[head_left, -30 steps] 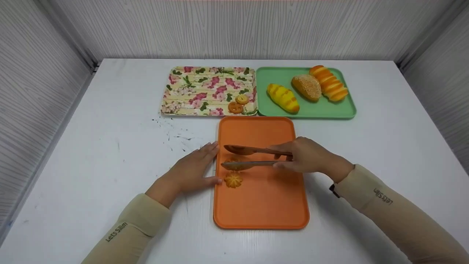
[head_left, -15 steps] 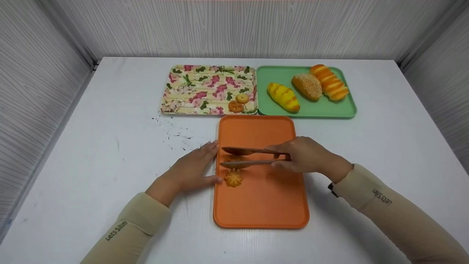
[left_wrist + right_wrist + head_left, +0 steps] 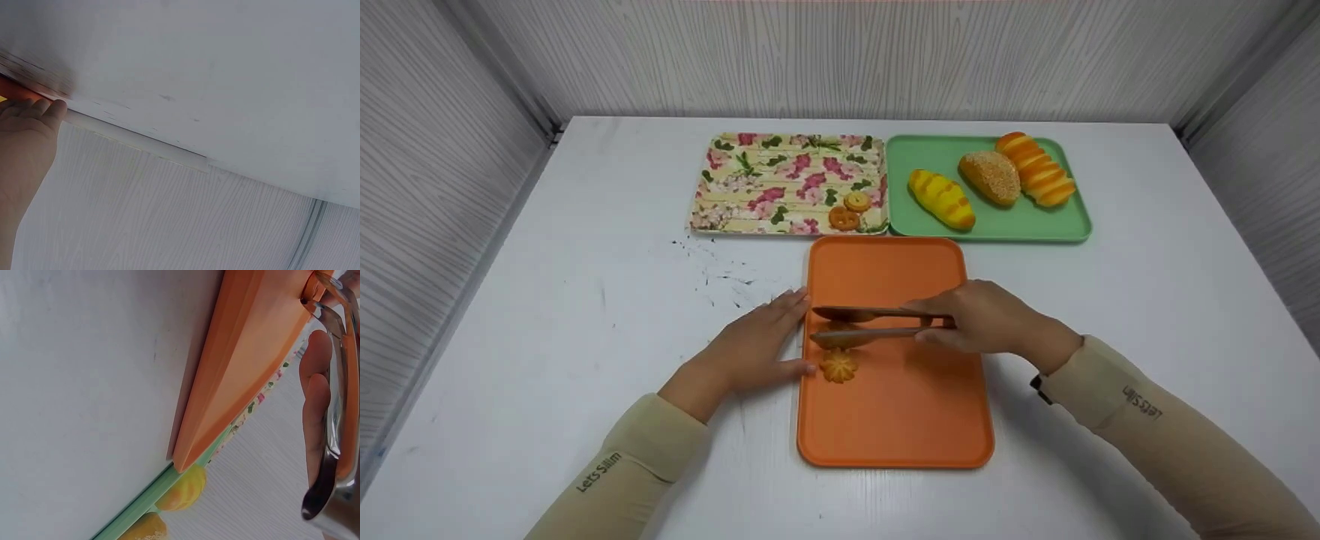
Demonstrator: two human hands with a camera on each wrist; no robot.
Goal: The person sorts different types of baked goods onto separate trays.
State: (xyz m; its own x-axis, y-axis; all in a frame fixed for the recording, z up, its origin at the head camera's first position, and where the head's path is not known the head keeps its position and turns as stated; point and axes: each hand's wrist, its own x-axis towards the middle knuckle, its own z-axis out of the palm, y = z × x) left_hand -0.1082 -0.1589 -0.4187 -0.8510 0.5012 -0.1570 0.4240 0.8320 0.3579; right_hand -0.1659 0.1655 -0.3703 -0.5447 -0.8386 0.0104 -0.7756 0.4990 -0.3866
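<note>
Now tongs (image 3: 877, 324) squeezed narrower than before in right hand (image 3: 986, 319), left hand (image 3: 750, 352) flat, unmoved, beside orange tray (image 3: 907, 420)

A staged tabletop booth: white table (image 3: 585, 300) walled by pale wood-grain panels (image 3: 847, 60), toy bread (image 3: 941, 199) on trays (image 3: 1065, 229).

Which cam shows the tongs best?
Head view: the tongs show whole, held by the right hand over the orange tray, tips around a cookie. Right wrist shows only part of the shiny arms beside the fingers. Left wrist shows none of them.
</note>
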